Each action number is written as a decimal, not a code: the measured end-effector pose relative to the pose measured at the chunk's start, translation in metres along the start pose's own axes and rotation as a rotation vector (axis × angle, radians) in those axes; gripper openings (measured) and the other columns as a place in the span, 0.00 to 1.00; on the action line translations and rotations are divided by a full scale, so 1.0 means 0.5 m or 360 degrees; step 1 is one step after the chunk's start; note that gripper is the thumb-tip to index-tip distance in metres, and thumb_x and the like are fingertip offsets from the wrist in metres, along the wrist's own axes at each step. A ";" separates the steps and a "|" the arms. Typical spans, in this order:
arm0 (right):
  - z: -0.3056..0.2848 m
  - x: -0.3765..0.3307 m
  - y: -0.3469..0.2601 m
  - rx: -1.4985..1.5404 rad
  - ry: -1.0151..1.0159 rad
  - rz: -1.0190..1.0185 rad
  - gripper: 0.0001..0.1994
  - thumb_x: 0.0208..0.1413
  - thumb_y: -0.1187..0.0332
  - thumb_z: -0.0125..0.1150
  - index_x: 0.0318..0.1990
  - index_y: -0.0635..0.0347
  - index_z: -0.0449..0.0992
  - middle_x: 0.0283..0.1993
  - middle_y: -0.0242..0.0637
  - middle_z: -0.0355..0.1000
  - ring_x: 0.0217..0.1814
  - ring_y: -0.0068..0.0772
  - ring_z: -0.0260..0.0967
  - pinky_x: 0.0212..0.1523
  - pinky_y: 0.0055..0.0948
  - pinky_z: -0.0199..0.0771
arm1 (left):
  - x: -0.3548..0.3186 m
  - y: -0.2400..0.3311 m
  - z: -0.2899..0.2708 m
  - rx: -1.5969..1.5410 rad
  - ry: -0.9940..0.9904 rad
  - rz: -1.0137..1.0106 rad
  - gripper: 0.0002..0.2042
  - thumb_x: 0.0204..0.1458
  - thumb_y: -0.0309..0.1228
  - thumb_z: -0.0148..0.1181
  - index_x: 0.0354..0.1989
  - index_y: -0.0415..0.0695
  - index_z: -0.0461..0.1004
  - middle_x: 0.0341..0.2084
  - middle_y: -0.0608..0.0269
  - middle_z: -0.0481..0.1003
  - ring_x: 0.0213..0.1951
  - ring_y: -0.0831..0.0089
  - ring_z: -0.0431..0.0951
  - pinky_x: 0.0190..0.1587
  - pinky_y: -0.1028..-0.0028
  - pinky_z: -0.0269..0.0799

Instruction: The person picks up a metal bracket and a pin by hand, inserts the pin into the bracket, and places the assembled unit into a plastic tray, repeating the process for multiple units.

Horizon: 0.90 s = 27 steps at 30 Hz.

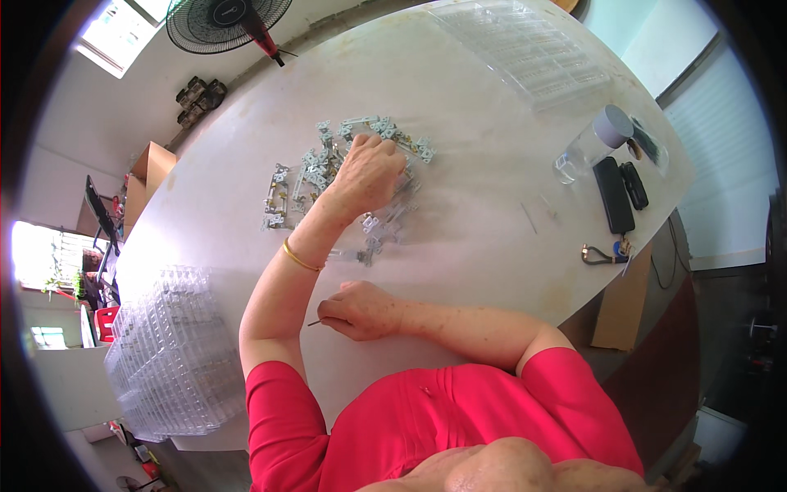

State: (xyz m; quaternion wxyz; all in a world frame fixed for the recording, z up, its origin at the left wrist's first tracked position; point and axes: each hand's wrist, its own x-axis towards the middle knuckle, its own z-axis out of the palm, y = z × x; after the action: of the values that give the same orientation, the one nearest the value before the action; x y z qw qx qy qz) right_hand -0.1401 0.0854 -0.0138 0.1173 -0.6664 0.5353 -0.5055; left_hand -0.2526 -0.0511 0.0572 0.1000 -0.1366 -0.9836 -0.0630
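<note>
A loose pile of small grey metal brackets with brass-coloured pieces (315,170) lies on the pale table. My left hand (369,174) reaches over the pile, its fingers curled down among the parts. What the fingertips grip is hidden under the hand. Closer to my body, my right hand (358,311) rests near the table surface, closed on a thin dark rod (314,323) whose end pokes out to the left. Between the two hands lie a few more bracket pieces (365,252).
Stacked clear plastic trays (168,357) stand at the left edge; more trays (533,53) lie far right. To the right are a clear bottle (584,152), a black case (613,195), keys (623,248) and a thin stick (528,218). A fan (229,20) stands beyond the table.
</note>
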 end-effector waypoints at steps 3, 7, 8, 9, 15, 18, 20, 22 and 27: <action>-0.002 0.000 0.001 0.0022 -0.0014 0.0018 0.03 0.56 0.70 0.58 0.35 0.54 0.71 0.28 0.33 0.71 0.28 0.43 0.69 0.33 0.39 0.66 | 0.002 0.005 -0.011 0.0009 -0.0061 0.0012 0.03 0.44 0.23 0.61 0.28 0.45 0.77 0.30 0.61 0.72 0.42 0.61 0.71 0.53 0.63 0.61; -0.007 0.005 -0.003 0.0038 -0.0012 0.0016 0.02 0.56 0.70 0.55 0.33 0.55 0.71 0.27 0.36 0.72 0.28 0.47 0.70 0.33 0.42 0.68 | 0.020 0.008 -0.004 0.0042 0.0043 -0.0046 0.02 0.45 0.25 0.61 0.28 0.45 0.77 0.30 0.59 0.73 0.42 0.61 0.72 0.53 0.63 0.61; -0.007 0.006 -0.004 0.0016 -0.0024 0.0014 0.02 0.56 0.70 0.55 0.33 0.56 0.71 0.27 0.36 0.72 0.28 0.47 0.70 0.34 0.42 0.68 | 0.029 0.007 0.002 0.0093 0.0121 -0.0073 0.02 0.46 0.26 0.61 0.28 0.44 0.78 0.30 0.59 0.73 0.42 0.60 0.72 0.53 0.63 0.61; -0.005 0.006 -0.003 0.0015 -0.0028 0.0009 0.02 0.56 0.70 0.55 0.33 0.56 0.71 0.27 0.36 0.72 0.28 0.47 0.70 0.34 0.42 0.68 | 0.039 0.008 0.006 0.0097 0.0126 -0.0077 0.02 0.46 0.26 0.61 0.28 0.44 0.78 0.30 0.59 0.73 0.42 0.60 0.72 0.53 0.63 0.61; 0.003 0.004 0.002 0.0080 -0.0018 0.0034 0.06 0.56 0.70 0.55 0.39 0.57 0.75 0.31 0.41 0.75 0.30 0.50 0.71 0.36 0.45 0.70 | 0.090 0.053 0.032 0.0087 0.0129 -0.0080 0.07 0.46 0.32 0.65 0.28 0.42 0.76 0.30 0.57 0.73 0.43 0.60 0.72 0.53 0.62 0.61; 0.007 0.003 0.003 0.0088 0.0077 -0.0017 0.08 0.57 0.70 0.55 0.43 0.57 0.76 0.33 0.42 0.76 0.30 0.51 0.71 0.37 0.46 0.70 | 0.096 0.063 0.045 0.0076 0.0111 -0.0066 0.10 0.44 0.34 0.67 0.27 0.42 0.74 0.30 0.57 0.73 0.42 0.59 0.73 0.52 0.61 0.62; 0.010 0.003 0.003 0.0060 0.0060 -0.0020 0.08 0.57 0.70 0.54 0.43 0.57 0.76 0.33 0.41 0.76 0.30 0.51 0.71 0.37 0.46 0.70 | 0.092 0.056 0.056 0.0188 0.0127 -0.0014 0.10 0.44 0.34 0.66 0.27 0.41 0.73 0.29 0.56 0.73 0.41 0.58 0.73 0.50 0.60 0.63; 0.010 0.004 0.005 0.0057 0.0066 -0.0030 0.08 0.57 0.70 0.54 0.43 0.57 0.75 0.33 0.42 0.76 0.30 0.51 0.71 0.37 0.46 0.70 | 0.088 0.053 0.056 0.0201 0.0053 -0.0030 0.09 0.44 0.33 0.65 0.26 0.42 0.73 0.28 0.56 0.73 0.40 0.58 0.74 0.50 0.60 0.63; 0.004 0.004 0.004 0.0097 0.0064 -0.0046 0.07 0.57 0.70 0.55 0.42 0.57 0.75 0.30 0.43 0.75 0.30 0.50 0.72 0.37 0.46 0.69 | 0.071 0.055 0.030 0.0041 -0.0062 -0.0023 0.06 0.46 0.30 0.60 0.26 0.41 0.72 0.26 0.55 0.74 0.38 0.56 0.74 0.49 0.60 0.63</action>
State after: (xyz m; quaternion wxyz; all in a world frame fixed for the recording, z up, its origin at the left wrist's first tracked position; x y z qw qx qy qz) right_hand -0.1400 0.0820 -0.0150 0.1194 -0.6598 0.5123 -0.5365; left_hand -0.2811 -0.0137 0.0528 0.0822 -0.1295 -0.9870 -0.0486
